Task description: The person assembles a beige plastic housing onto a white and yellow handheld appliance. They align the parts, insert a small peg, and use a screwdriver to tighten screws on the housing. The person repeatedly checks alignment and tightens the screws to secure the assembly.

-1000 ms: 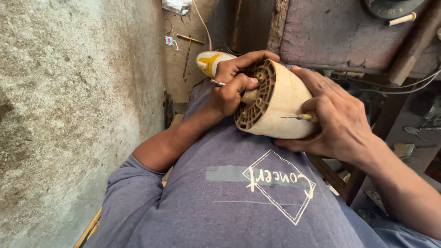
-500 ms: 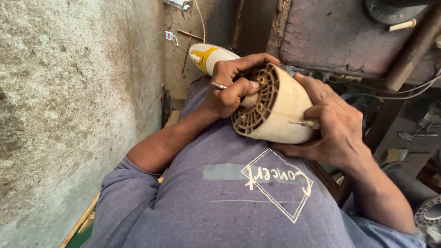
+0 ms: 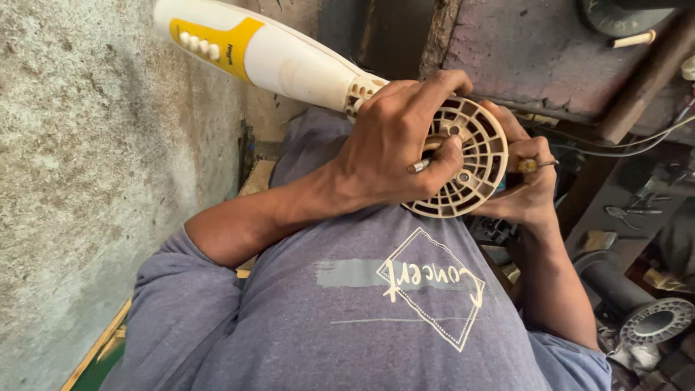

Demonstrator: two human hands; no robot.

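Two hands on a cream fan motor housing [image 3: 463, 156], held against the chest.

Left hand [image 3: 394, 145] wrapped over the housing's round slotted grille, fingers curled tight, a ring on one finger; right hand [image 3: 525, 185] cupping the far side and pinching a thin screwdriver [image 3: 539, 164] against it; white and yellow stem [image 3: 253, 47] runs up-left from the housing; grey printed T-shirt [image 3: 362, 311] below; rough concrete wall [image 3: 87, 159] at left; metal parts [image 3: 655, 318] lower right.

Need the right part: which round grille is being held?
The cream plastic grille, between left hand and right hand; the grey metal grille lies apart, lower right.
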